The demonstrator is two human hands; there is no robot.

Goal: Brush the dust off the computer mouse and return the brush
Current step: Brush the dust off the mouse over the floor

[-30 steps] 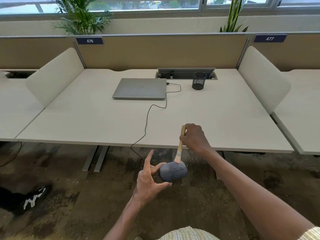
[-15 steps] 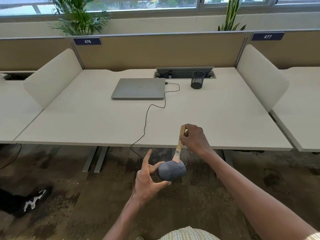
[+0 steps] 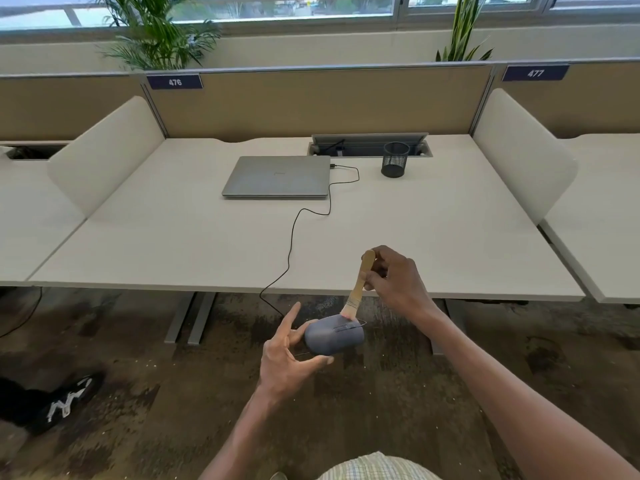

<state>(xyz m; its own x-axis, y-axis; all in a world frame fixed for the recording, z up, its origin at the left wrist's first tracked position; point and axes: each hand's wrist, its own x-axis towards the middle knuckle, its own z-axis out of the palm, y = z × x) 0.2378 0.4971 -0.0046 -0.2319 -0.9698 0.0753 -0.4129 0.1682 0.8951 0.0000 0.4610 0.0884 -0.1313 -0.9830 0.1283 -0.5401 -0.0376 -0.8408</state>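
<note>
A grey-blue computer mouse (image 3: 334, 336) is held in the air in front of the desk's near edge, pinched between the thumb and fingers of my left hand (image 3: 287, 362), whose index finger sticks up. My right hand (image 3: 394, 282) grips the wooden handle of a small paintbrush (image 3: 360, 284). The brush points down and its bristles touch the mouse's top near the scroll wheel. The mouse's black cable (image 3: 294, 237) runs up over the desk edge to the laptop.
On the white desk (image 3: 433, 237) lie a closed silver laptop (image 3: 277, 176) and a black mesh pen cup (image 3: 394, 159) near the back. Curved side dividers (image 3: 104, 154) flank the desk. A black shoe (image 3: 65, 400) is on the floor at the left.
The brush has shifted slightly along the mouse's top towards its front, with small strokes. Both hands stay in nearly the same place.
</note>
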